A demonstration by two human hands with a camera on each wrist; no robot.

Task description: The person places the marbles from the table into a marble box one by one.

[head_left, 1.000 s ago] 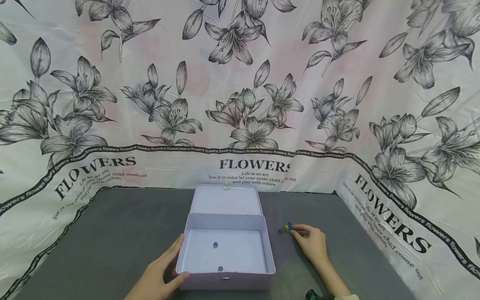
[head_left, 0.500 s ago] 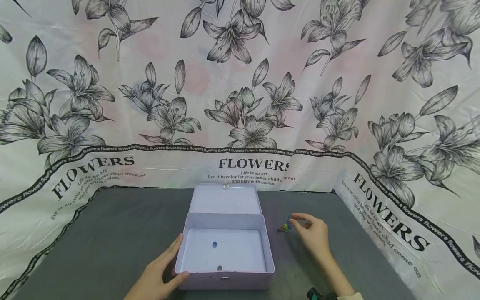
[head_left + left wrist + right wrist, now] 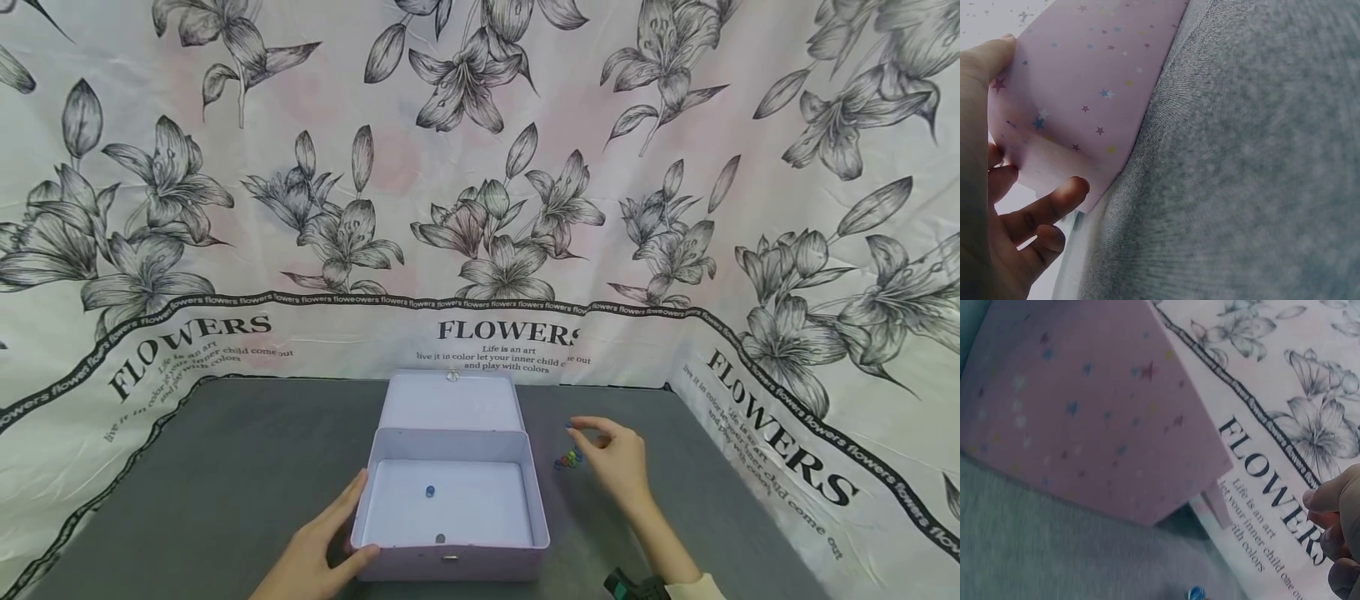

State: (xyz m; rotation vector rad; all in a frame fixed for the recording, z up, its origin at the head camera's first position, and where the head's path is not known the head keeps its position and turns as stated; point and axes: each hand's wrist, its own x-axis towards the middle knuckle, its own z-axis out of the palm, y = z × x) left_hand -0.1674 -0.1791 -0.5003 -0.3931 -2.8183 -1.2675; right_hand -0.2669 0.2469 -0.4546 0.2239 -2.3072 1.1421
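Observation:
My left hand (image 3: 318, 542) rests on the left side of an open pink tin box (image 3: 450, 563), its thumb at the front corner. The left wrist view shows the fingers (image 3: 1054, 206) against the star-printed wall. Beyond the box's right side, my right hand (image 3: 617, 458) pinches a small blue marble (image 3: 568, 426) between thumb and fingertips, raised above a little cluster of coloured marbles (image 3: 567, 459). In the right wrist view the fingertips (image 3: 1329, 500) are at the right edge and the held marble is hidden. Inside the box lie a blue marble (image 3: 430, 492) and a greyish one (image 3: 440, 538).
The box's lid (image 3: 452, 400) leans back toward the flower-printed cloth (image 3: 495, 333) behind the grey tabletop (image 3: 247, 467). A dark strap with a device (image 3: 633, 586) sits at my right wrist. One blue marble (image 3: 1196, 593) shows low in the right wrist view.
My right hand has risen away from the cluster and slightly left, with a blue marble between its fingertips. The left hand and the box stay put.

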